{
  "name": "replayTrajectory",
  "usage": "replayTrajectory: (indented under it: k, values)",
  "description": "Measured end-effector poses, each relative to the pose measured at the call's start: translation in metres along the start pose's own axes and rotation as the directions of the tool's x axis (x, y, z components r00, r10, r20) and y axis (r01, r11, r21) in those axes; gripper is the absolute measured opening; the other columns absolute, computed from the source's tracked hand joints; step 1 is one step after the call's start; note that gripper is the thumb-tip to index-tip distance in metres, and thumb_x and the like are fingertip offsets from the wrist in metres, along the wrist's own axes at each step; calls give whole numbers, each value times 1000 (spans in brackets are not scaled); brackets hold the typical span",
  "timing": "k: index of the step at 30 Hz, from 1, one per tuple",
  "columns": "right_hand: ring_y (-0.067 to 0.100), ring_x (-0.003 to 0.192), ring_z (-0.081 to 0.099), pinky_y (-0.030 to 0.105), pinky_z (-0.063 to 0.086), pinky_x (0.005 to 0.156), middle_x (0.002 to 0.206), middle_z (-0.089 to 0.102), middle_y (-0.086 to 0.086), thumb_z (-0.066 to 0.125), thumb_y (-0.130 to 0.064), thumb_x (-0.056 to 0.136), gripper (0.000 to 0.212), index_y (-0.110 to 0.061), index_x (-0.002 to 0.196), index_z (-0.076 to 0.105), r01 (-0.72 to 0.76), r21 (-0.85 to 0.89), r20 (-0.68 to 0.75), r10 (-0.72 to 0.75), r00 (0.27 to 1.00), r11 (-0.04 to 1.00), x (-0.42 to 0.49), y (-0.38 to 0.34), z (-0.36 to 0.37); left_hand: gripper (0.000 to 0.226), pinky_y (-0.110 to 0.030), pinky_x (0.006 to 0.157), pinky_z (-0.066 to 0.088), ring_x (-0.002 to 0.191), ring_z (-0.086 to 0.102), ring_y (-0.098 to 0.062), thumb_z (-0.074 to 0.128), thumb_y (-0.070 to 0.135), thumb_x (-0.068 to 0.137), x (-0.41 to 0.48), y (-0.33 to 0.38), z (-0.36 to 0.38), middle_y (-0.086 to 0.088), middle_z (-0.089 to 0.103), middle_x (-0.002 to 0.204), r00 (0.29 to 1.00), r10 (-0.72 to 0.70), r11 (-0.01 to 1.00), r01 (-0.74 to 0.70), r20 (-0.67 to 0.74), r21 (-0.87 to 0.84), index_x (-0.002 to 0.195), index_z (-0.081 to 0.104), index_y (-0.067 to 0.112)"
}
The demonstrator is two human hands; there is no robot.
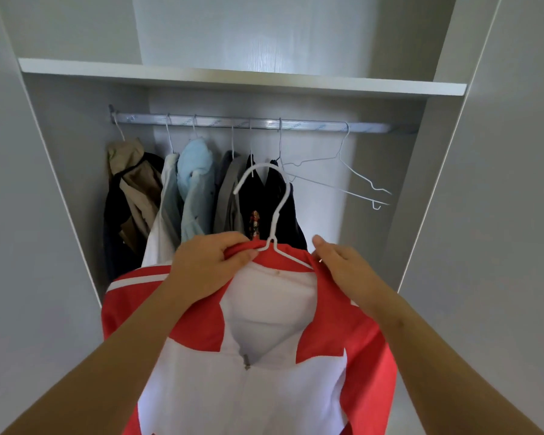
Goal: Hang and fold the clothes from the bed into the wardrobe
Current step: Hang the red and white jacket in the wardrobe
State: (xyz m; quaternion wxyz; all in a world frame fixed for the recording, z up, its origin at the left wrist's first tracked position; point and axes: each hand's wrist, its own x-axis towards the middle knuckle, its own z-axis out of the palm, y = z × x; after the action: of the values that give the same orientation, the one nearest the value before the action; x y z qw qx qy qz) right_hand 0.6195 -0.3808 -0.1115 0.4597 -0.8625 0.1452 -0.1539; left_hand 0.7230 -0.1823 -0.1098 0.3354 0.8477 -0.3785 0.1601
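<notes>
– Left hand (208, 262) grips the red collar of the jacket (264, 387), fingers curled round it just left of the hanger (277, 211) neck. Right hand (336, 265) sits on the collar's other side with the thumb raised. Its fingers look to pinch the edge, though they are partly hidden.

– And where is the jacket?

– On the hanger, held up near us in front of the open wardrobe, below the rail (264, 124). It is not hung yet.

– What could go wrong?

– Both hands hold cloth, not wire. I'd say the hook could swing aside on the lift and miss the rail. The collar could also slide off one hanger shoulder, since the zip is open at the top.

– And along the rail?

– On the far left a khaki coat (132, 171), a pale blue garment (195, 164) and dark clothes (258, 196) hang packed together. Aiming there risks catching a neighbour's hook. To the right, empty wire hangers (343, 171) tilt outward, so the hook may tangle with them or knock them down. The bare stretch at the far right looks safer.
</notes>
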Motion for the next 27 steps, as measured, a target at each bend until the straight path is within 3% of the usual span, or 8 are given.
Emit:
replayTrajectory:
  k: [3, 5, 8, 11, 15, 20, 24, 27]
  values:
    - [8, 55, 36, 25, 29, 55, 54, 39, -4, 65, -41, 83, 42, -13, 60, 43, 83, -56, 93, -78, 993, 995, -4, -2, -2, 55, -25, 70, 49, 73, 58, 0, 31, 72, 67, 0, 12, 15, 18, 64, 75, 1000, 6, 1000, -5, 24, -23, 92, 65, 37]
    - [8, 54, 33, 24, 26, 54, 55, 36, -6, 70, -31, 81, 40, -17, 58, 41, 61, -35, 123, -57, 991, 998, -6, 1, -9, 45, -25, 69, 48, 71, 57, 0, 36, 71, 68, 0, 20, 23, 16, 64, 75, 999, 2, 999, 1, 45, -52, 90, 61, 41]
    - [10, 58, 41, 24, 33, 58, 59, 47, 0, 69, -29, 83, 32, -15, 58, 54, -38, 51, 140, 30, 990, 998, -11, 8, -23, 24, -29, 74, 49, 74, 59, -6, 52, 59, 79, 3, 32, 32, 9, 64, 80, 990, -27, 994, 41, 136, -106, 97, 52, 43]
    - [16, 66, 49, 26, 38, 65, 70, 57, 8, 70, -27, 82, 27, 0, 79, 68, -128, 80, 153, 115, 982, 989, -19, 18, -39, 23, -25, 78, 48, 81, 58, -7, 58, 44, 87, 6, 45, 43, 12, 60, 88, 961, -41, 975, 98, 274, -199, 108, 50, 41]
    - [12, 62, 57, 19, 44, 59, 69, 66, 4, 71, -24, 81, 20, -6, 75, 72, -215, 65, 119, 206, 971, 975, -32, 39, -60, 20, -11, 70, 42, 83, 57, -1, 52, 30, 93, 9, 61, 60, 18, 58, 87, 942, -59, 929, 172, 329, -327, 112, 51, 38]
    - [9, 60, 60, 20, 46, 65, 68, 70, 3, 72, -24, 80, 17, -13, 67, 73, -297, 44, 43, 295, 954, 954, -52, 69, -86, 47, -6, 60, 43, 84, 61, -16, 42, 4, 94, 12, 82, 88, 2, 61, 86, 925, -116, 875, 268, 363, -403, 132, 43, 32]
    - [-2, 40, 55, 8, 40, 44, 48, 63, -9, 69, -17, 82, 20, -18, 62, 70, -370, 148, -58, 382, 923, 917, -65, 93, -105, 35, -4, 56, 42, 74, 60, -11, 47, 8, 94, 8, 98, 112, -13, 62, 89, 894, -156, 827, 352, 421, -439, 123, 50, 28]
    - [13, 55, 62, 18, 46, 55, 62, 68, 3, 69, -14, 82, 10, -10, 74, 73, -418, 266, -153, 466, 871, 869, -73, 108, -110, 26, -6, 57, 46, 67, 60, -8, 53, 10, 92, 8, 112, 127, -4, 62, 81, 868, -192, 744, 433, 458, -509, 111, 55, 28]
